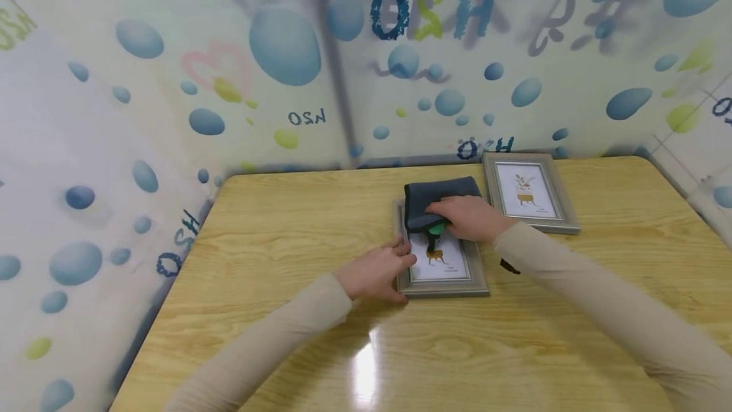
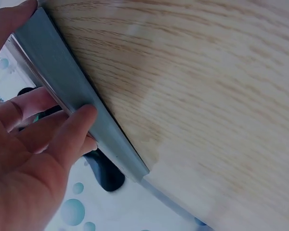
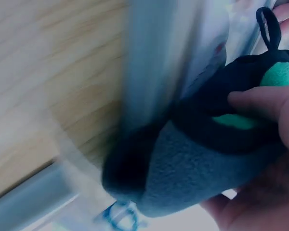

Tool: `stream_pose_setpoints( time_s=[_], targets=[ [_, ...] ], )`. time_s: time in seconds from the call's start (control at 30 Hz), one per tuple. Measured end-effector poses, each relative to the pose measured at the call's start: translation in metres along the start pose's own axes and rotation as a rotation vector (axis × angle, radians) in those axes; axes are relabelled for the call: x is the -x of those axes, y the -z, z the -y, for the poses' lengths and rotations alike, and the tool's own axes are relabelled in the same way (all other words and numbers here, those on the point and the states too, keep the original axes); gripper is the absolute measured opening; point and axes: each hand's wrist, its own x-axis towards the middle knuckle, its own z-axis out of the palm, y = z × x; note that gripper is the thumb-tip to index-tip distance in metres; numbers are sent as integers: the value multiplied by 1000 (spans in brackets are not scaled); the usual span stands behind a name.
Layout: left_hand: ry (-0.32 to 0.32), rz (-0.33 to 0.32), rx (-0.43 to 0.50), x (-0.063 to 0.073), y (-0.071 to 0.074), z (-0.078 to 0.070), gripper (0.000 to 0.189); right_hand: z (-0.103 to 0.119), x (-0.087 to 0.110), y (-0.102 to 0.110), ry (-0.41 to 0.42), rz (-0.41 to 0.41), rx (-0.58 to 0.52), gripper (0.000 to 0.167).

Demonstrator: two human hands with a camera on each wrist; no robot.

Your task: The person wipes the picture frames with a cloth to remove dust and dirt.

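A folded dark grey cloth [image 1: 440, 191] with black edging lies over the upper part of a picture frame [image 1: 446, 289] on the table. My right hand [image 1: 471, 216] grips this cloth; in the right wrist view the thumb presses on the cloth [image 3: 192, 166], where green patches and a black loop show. At the frame's left side rests my left hand [image 1: 374, 269], its thumb by the near corner and its fingers spread along the border. The left wrist view shows those fingertips touching the frame's border [image 2: 72, 77]. Part of the plant picture is hidden under the cloth.
A second grey picture frame [image 1: 563, 199] with a potted plant picture lies at the back right, close to the first. The wood-grain table [image 1: 274, 227] meets a wall [image 1: 354, 100] covered in blue and green drop prints.
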Motion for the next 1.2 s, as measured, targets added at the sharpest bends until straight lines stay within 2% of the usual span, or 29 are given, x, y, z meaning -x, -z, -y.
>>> stream_pose_setpoints(
  time_s=[0.17, 0.3, 0.53, 0.67, 0.8, 1.0, 1.2],
  targets=[
    [-49, -18, -35, -3, -1, 3, 66, 17, -23, -5, 94, 9, -82, 43],
    [-39, -19, -31, -5, -1, 2, 64, 17, -27, -7, 97, 15, -90, 46],
    [4, -15, -26, -5, 0, 0, 65, -3, -10, -5, 41, -18, -41, 42],
    [32, -3, -20, -5, 0, -1, 69, -17, 1, 1, -42, -23, -56, 40],
    [48, -4, -1, -4, -1, -2, 71, -30, 2, 6, -124, -8, -101, 38],
    [57, -11, 24, -2, 0, -3, 72, -35, -18, 8, -129, 52, -223, 34],
    [51, -8, 7, 2, 2, -4, 68, -20, -46, 6, -62, 126, -229, 35]
  ],
)
